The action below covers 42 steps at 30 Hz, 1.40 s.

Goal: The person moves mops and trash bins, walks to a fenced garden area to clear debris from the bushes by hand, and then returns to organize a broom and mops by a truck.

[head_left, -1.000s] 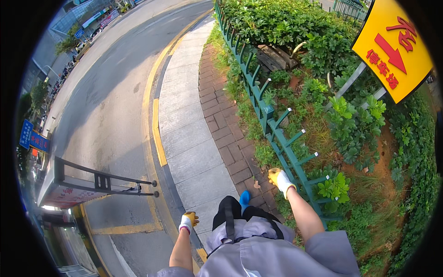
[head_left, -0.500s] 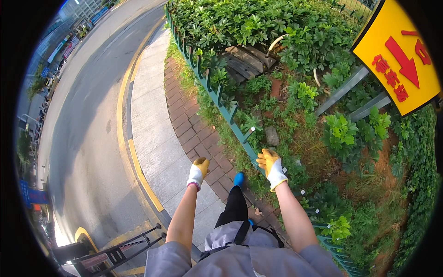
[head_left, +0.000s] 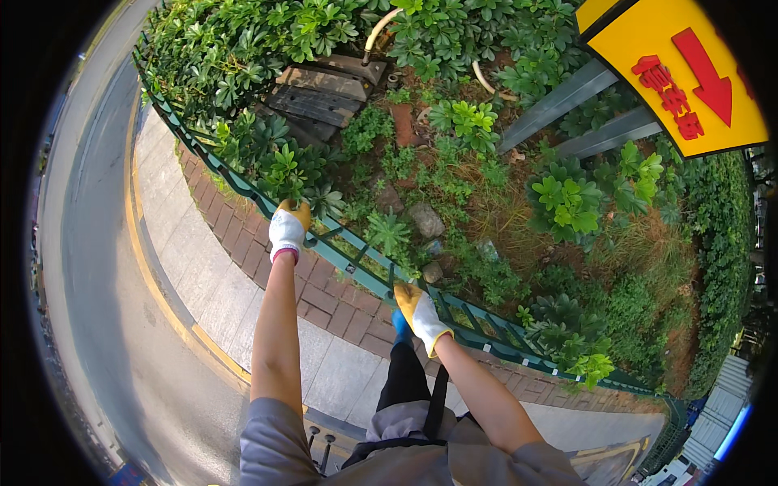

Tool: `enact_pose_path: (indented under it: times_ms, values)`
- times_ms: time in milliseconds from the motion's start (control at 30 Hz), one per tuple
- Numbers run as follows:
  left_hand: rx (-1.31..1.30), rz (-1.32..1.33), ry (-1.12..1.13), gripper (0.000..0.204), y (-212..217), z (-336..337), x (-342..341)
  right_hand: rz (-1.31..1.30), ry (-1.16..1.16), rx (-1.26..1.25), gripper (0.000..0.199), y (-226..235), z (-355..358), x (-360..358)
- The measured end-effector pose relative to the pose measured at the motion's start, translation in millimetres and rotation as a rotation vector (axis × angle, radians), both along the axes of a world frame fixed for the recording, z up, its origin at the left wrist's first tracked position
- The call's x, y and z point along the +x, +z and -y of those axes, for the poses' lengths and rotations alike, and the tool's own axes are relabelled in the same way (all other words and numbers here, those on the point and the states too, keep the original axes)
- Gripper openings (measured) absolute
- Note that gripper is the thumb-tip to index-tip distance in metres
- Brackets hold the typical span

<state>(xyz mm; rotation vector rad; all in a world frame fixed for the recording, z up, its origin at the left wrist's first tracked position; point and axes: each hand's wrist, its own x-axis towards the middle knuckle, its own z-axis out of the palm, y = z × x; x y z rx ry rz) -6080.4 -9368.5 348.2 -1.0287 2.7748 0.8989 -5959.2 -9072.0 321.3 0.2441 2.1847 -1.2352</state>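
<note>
Left hand (head_left: pixel 288 228) now up at fence (head_left: pixel 373 281), 9 o'clock; right hand (head_left: pixel 419 313) 5 o'clock. Both there, fingers curled; can't tell if gripping.

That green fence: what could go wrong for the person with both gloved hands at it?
Scrapes: the left hand and right hand wear gloves, but the forearms are bare and might get scratched against the green fence. Snagging: the blue shoe appears close to the fence, so a toe could possibly catch there.
</note>
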Motion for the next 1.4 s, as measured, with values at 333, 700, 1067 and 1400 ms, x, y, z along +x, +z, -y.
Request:
enact_pose_path:
  times_ms: [333, 700, 1067, 1400]
  values:
    - [-0.067, 0.094, 0.093, 0.031, -22.2, -14.8, -15.5, -0.009, 0.159, 0.35, 0.036, -4.0, 29.6, -13.1]
    - [-0.069, 0.006, 0.083, 0.018, -26.6, -11.5, -6.4, 0.147, -0.059, 0.615, 0.043, 5.6, 52.8, -21.1]
    - [-0.163, -0.034, 0.067, 0.014, -26.3, -5.9, -7.7, 0.129, 0.129, 0.624, 0.031, -29.0, 32.6, -10.2]
    - [-0.163, 0.204, 0.288, 0.015, -17.9, -14.0, -25.5, 0.658, -0.246, 0.071, 0.026, -76.1, -3.2, 26.2]
